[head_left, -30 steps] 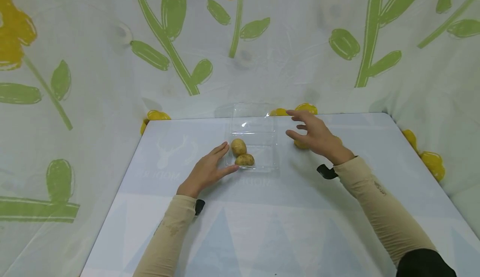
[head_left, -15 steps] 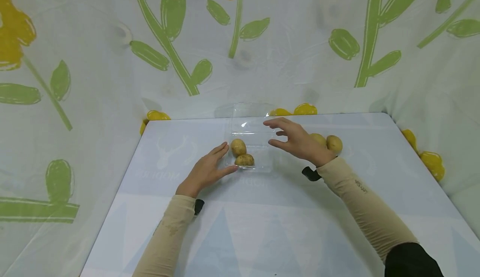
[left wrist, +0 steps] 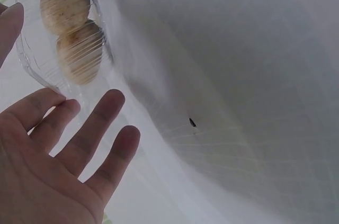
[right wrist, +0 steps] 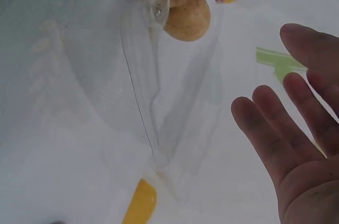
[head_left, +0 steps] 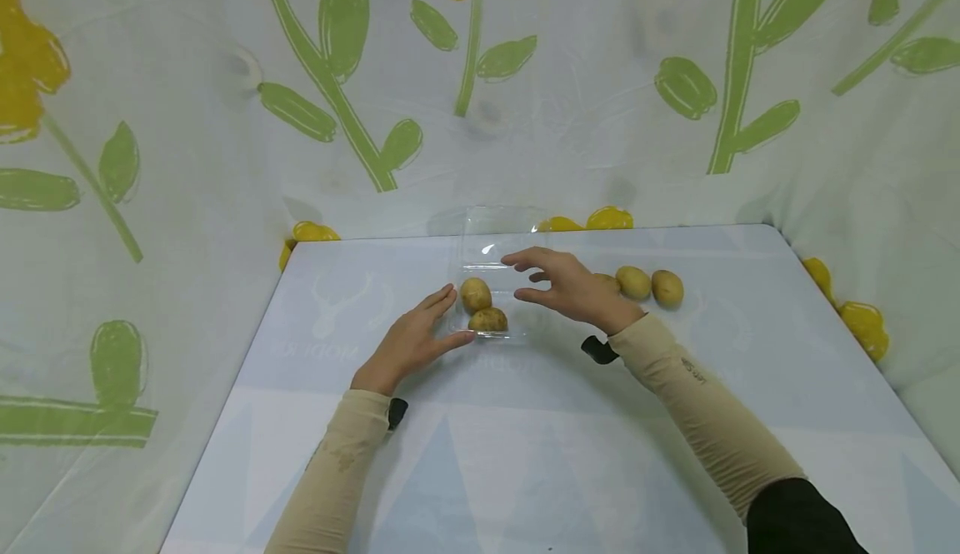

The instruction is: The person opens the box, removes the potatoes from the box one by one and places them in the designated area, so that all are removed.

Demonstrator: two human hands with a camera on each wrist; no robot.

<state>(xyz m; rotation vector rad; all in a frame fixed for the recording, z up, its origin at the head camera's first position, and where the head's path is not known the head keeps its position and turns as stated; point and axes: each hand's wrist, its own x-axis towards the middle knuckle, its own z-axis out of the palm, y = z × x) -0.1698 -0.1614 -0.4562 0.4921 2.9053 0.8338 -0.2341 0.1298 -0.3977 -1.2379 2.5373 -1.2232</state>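
Observation:
A clear plastic clamshell box stands near the table's far edge with its lid raised at the back. Inside, toward the left, two potatoes lie together: one behind and one in front. My left hand is at the box's left front corner, fingers extended along the side and thumb at the front; in the left wrist view a fingertip appears to touch the rim. Over the box's right part is my right hand, fingers spread and holding nothing. Both potatoes also show in the right wrist view.
Right of the box, three more potatoes sit in a row on the table: one partly hidden by the right hand, a middle one and an outer one. A flower-print curtain hangs behind the white table.
My right hand has moved left from above the loose potatoes to the box's right part, uncovering them. The left hand and the two boxed potatoes have stayed in place.

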